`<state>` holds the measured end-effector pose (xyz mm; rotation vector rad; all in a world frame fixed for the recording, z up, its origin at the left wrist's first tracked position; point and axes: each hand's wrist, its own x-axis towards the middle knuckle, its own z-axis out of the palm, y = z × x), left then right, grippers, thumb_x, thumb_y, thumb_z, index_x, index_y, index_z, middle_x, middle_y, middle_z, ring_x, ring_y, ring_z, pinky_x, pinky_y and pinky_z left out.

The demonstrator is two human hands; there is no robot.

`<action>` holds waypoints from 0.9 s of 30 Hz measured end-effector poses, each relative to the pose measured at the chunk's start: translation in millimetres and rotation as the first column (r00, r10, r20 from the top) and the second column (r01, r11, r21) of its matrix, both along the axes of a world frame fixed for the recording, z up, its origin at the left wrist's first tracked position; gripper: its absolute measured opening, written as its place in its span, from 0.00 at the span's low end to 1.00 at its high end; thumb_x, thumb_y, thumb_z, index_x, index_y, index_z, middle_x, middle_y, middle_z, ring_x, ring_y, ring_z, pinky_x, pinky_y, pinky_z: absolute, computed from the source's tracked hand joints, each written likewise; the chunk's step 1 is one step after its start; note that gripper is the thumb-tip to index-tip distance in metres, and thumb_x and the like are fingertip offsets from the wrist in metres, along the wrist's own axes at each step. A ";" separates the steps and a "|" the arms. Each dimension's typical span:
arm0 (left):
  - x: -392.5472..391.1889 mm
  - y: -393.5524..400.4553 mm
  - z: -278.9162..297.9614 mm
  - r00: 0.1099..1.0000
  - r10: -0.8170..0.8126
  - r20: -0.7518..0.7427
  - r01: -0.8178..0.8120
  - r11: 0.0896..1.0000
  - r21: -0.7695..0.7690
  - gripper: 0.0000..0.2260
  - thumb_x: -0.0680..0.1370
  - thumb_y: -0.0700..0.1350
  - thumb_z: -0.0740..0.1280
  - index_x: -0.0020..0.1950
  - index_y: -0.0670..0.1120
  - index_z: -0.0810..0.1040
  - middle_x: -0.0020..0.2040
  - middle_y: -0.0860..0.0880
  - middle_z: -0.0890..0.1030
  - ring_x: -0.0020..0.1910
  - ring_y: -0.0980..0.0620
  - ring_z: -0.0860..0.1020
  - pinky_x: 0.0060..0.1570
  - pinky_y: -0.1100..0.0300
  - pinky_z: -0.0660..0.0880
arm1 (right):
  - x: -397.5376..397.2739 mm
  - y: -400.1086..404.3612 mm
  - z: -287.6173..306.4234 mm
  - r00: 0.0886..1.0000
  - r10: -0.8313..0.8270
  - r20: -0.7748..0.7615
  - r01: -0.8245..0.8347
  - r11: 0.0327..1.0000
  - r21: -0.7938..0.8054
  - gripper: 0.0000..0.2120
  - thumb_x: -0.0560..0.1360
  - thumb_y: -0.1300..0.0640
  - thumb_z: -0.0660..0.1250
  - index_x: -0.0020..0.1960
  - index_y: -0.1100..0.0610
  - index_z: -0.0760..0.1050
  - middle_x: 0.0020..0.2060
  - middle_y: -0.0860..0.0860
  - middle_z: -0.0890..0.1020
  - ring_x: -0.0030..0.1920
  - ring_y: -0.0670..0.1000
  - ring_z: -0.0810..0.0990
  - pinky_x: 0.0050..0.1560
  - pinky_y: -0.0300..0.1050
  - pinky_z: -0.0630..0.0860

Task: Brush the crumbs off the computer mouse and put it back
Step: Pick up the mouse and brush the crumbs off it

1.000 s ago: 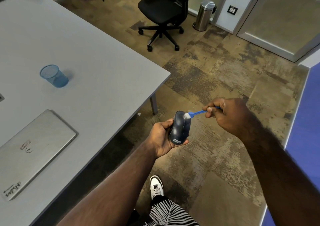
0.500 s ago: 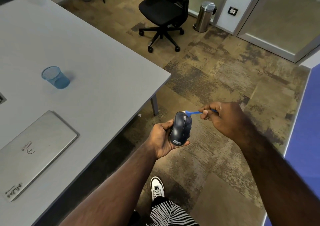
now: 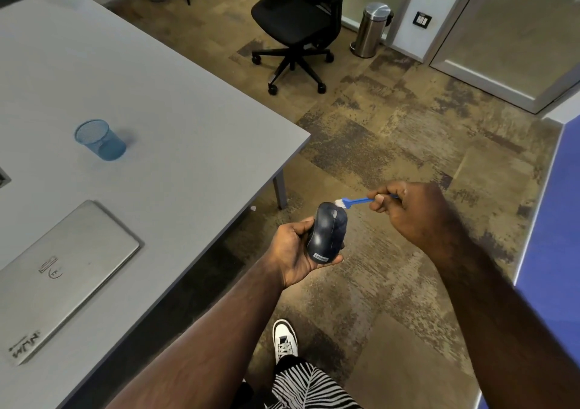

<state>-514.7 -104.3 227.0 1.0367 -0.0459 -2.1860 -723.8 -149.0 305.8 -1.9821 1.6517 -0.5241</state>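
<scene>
Mouse (image 3: 327, 232) is up in the air right now, off the counter (image 3: 175, 101), cupped in the left hand (image 3: 296, 248) out over the carpeted floor (image 3: 408, 145) just past the counter's corner. From my feed it's a dark Lenovo one, label end toward the camera, button end pointing away. The left grip is wrapped around it, thumb along the left flank and fingertips just peeking out under the right edge, so it's closed snug on the mouse.

Right hand (image 3: 414, 211) is pinched tight on the thin handle of a little blue brush (image 3: 351, 202). The white bristle end sits right on the front tip of the mouse, near the buttons, with the handle running off to the right into the fingers. Both arms come in from the bottom of the frame and the hands are close together.

On the counter, well left of the hands: a closed silver laptop (image 3: 62, 270) with stickers near my edge, and a blue mesh pen cup (image 3: 100, 140) standing upright further back. The two are well apart.

Rest of the room: a black office chair (image 3: 295, 19) on casters across the floor, a steel pedal bin (image 3: 372, 29) by the wall beside it, and a blue panel (image 3: 558, 208) along the right edge. I can also see a white sneaker (image 3: 284, 339) and zebra-print trousers (image 3: 307, 386) below the hands.
</scene>
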 end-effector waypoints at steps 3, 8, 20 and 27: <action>2.5 -1.8 -1.1 1.000 0.021 -0.024 -0.021 1.000 -0.004 0.20 0.81 0.49 0.54 0.65 0.39 0.74 0.59 0.36 0.78 0.51 0.38 0.80 0.46 0.46 0.80 | -6.3 7.0 1.4 0.996 0.073 0.052 -0.073 0.997 0.007 0.11 0.78 0.64 0.68 0.52 0.50 0.84 0.36 0.39 0.85 0.41 0.35 0.84 0.45 0.41 0.83; 5.0 -4.0 -5.6 0.995 0.076 -0.062 -0.075 0.997 0.018 0.19 0.81 0.49 0.53 0.63 0.40 0.75 0.53 0.37 0.82 0.48 0.38 0.80 0.44 0.46 0.80 | -13.9 19.2 -1.2 0.981 0.125 0.147 -0.138 0.987 0.082 0.16 0.76 0.67 0.69 0.47 0.44 0.82 0.37 0.41 0.86 0.41 0.38 0.86 0.45 0.41 0.84; 0.7 -7.0 -4.6 0.986 0.104 -0.131 -0.101 0.994 0.034 0.21 0.81 0.50 0.52 0.65 0.40 0.74 0.60 0.37 0.79 0.51 0.38 0.80 0.47 0.43 0.79 | -11.8 18.5 -0.3 0.967 0.165 0.193 -0.172 0.985 0.020 0.17 0.76 0.62 0.70 0.45 0.38 0.81 0.36 0.45 0.87 0.37 0.58 0.87 0.37 0.64 0.82; 4.5 -5.7 -8.4 0.984 0.118 -0.135 -0.114 0.993 0.037 0.22 0.82 0.50 0.51 0.66 0.39 0.74 0.58 0.35 0.80 0.50 0.38 0.81 0.49 0.43 0.79 | -7.9 19.5 -1.1 0.976 0.115 0.186 -0.120 0.993 0.016 0.11 0.75 0.65 0.70 0.48 0.49 0.85 0.35 0.44 0.87 0.30 0.40 0.82 0.32 0.40 0.81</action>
